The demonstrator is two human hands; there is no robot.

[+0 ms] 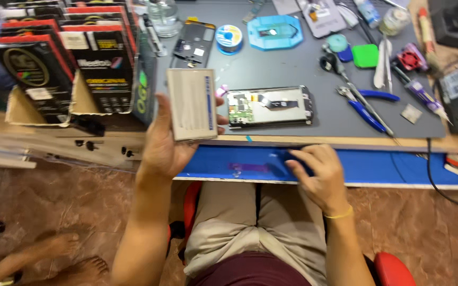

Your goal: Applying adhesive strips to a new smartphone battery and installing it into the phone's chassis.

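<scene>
your left hand (163,145) holds a flat pale box (192,104) upright over the front edge of the desk (292,69), thumb on its right edge and fingers wrapped behind it, so the grip is closed on the box. the box hangs just left of the opened phone (270,106) that lies face down on the grey mat with its circuit board and ribbon cable bare. your right hand (316,175) rests on the blue strip (398,167) along the front of the desk, fingers curled down onto it and pressing; whether they pinch anything small there i cannot tell, and no tool shows in them.

to handle this well, i'd judge the main thing is to keep the box clear of the open phone: it is near the exposed board, and a corner dipping down could catch the ribbon. hold it by the edges as you do now, level enough that nothing slides out the bottom. if you need both hands for it, lift the right one straight up off the blue strip, not sideways, since the blue-handled pliers (369,106) and tweezers (382,66) lie not far to the right on the mat.

a phone frame (193,45) and a roll of solder wire (229,38) sit further back, and cardboard boxes of dark packets (64,58) stand at the left. someone else's bare feet (59,254) are on the floor to your left.
</scene>
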